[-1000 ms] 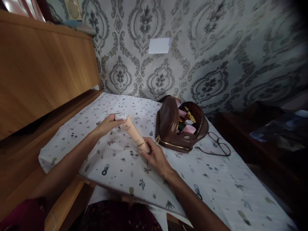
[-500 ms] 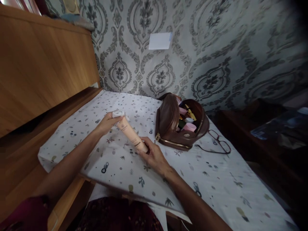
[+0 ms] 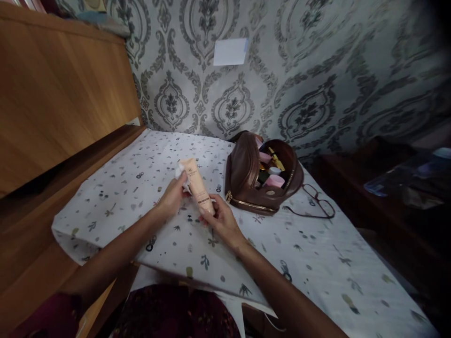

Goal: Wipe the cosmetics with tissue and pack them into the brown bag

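A peach-coloured cosmetic tube with small dark print is held tilted above the table, its wide flat end up and to the left. My right hand grips the lower, capped end between thumb and fingers. Pressed against the tube's upper left side is a crumpled white wipe, pinched in my left hand. To the right stands a brown makeup bag, unzipped. Inside the bag lie a pink round item, a yellow-gold tube and other cosmetics.
Eyeglasses lie right of the bag. A patterned white cloth covers the table. A wooden cabinet rises at the left, and a papered wall with a white switch plate stands behind. A clear plastic item rests on dark furniture at right.
My left hand has moved right with the wipe, from the tube's top end down along its left side. The tube has turned more upright. The view has shifted slightly.
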A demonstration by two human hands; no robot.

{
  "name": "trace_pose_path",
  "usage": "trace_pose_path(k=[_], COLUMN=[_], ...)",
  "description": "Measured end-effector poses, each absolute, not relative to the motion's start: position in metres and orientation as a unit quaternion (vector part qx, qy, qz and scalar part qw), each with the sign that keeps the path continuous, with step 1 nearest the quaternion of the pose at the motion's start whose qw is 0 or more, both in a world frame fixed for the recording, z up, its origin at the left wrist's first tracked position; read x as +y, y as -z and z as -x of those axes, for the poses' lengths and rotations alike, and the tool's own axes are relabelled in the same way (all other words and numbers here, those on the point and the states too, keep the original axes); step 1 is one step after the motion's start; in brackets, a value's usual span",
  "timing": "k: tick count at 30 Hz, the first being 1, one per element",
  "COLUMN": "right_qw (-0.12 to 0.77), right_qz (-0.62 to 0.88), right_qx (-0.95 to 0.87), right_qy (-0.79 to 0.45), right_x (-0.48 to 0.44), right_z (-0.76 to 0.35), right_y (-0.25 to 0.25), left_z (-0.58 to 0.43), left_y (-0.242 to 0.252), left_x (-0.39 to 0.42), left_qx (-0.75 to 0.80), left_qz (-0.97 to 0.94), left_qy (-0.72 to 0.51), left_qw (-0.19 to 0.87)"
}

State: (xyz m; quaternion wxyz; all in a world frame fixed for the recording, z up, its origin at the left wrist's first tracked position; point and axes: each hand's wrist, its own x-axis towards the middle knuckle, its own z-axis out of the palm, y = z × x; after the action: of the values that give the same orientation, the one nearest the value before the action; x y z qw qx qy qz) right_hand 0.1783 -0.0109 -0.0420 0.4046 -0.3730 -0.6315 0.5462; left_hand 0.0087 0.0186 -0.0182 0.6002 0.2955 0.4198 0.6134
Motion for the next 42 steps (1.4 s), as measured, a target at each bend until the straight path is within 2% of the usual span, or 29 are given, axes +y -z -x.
trace_pose_path(k=[5, 8, 13, 16, 20, 23, 30, 34, 38, 42], right_qw=[0.467, 0.483, 0.446, 0.416, 0.389, 0.383, 0.415, 0.392, 0.336, 0.355], right_qz=[0.378, 0.386, 0.389, 0.356, 0.293, 0.259, 0.227, 0.214, 0.196, 0.208], right_qx=[-0.603, -0.613, -0.657, -0.624, -0.507, -0.436, -0.348, -0.316, -0.317, -0.321], right_qy=[-0.525, -0.492, -0.467, -0.557, -0.71, -0.772, -0.809, -0.837, -0.865, -0.853], right_x=[-0.005, -0.004, -0.013, -0.017, -0.017, -0.016, -0.007, -0.006, -0.009, -0.008], right_z=[-0.182, -0.184, -0.183, -0.181, -0.178, -0.177, -0.183, -0.184, -0.183, -0.182], right_y=[0.043, 0.042, 0.032, 0.028, 0.026, 0.025, 0.028, 0.032, 0.031, 0.032], left_z=[-0.027, -0.029, -0.026, -0.017, -0.007, -0.012, -0.035, -0.03, -0.017, -0.015], left_y=[0.023, 0.02, 0.016, 0.004, -0.018, -0.02, 0.012, 0.004, -0.017, -0.018], left_x=[-0.006, -0.012, 0.005, 0.018, 0.023, 0.016, -0.007, 0.005, 0.028, 0.029], left_qx=[0.409, 0.403, 0.39, 0.396, 0.374, 0.364, 0.337, 0.341, 0.361, 0.389], left_qz=[-0.533, -0.573, -0.41, -0.315, -0.284, -0.298, -0.378, -0.338, -0.221, -0.216], left_qy=[-0.455, -0.411, -0.521, -0.576, -0.618, -0.601, -0.487, -0.51, -0.599, -0.597], left_qw=[0.585, 0.583, 0.64, 0.642, 0.63, 0.646, 0.712, 0.713, 0.68, 0.667])
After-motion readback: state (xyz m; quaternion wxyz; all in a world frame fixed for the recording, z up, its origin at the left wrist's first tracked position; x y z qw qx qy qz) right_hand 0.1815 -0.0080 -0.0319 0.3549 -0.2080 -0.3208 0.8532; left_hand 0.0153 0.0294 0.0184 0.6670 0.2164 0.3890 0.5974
